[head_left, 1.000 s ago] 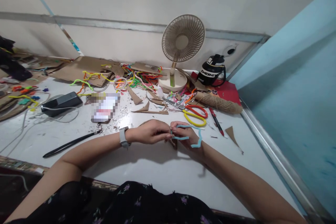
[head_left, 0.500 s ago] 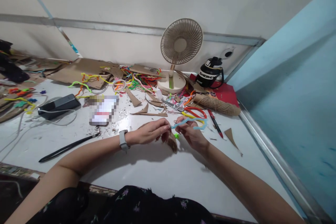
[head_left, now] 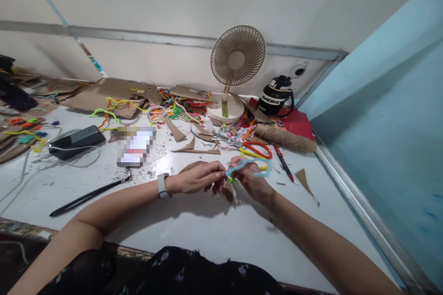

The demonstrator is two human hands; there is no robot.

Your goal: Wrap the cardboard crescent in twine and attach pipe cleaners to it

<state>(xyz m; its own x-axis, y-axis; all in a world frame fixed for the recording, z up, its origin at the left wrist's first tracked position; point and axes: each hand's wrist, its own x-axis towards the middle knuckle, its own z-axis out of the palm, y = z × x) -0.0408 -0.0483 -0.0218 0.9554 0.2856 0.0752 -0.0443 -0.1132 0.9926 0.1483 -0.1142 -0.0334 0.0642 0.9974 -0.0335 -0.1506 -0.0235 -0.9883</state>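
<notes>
Fingers of left hand point(head_left: 197, 179) and right hand point(head_left: 249, 179) pinch light-blue fuzzy pipe cleaner point(head_left: 249, 162); twine-wrapped cardboard piece point(head_left: 227, 188) just below them.

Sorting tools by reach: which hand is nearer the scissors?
Right. The right hand sits just below the scissors; the left hand is farther left.

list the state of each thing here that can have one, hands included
left hand: pinching one end of the blue pipe cleaner
right hand: gripping the same pipe cleaner
blue pipe cleaner: bent and wavy, held off the table
twine-wrapped cardboard piece: beneath the hands, partly hidden
scissors: lying flat on the table
fan: upright; spinning or not, cannot tell
black bottle: upright, cap on
</notes>
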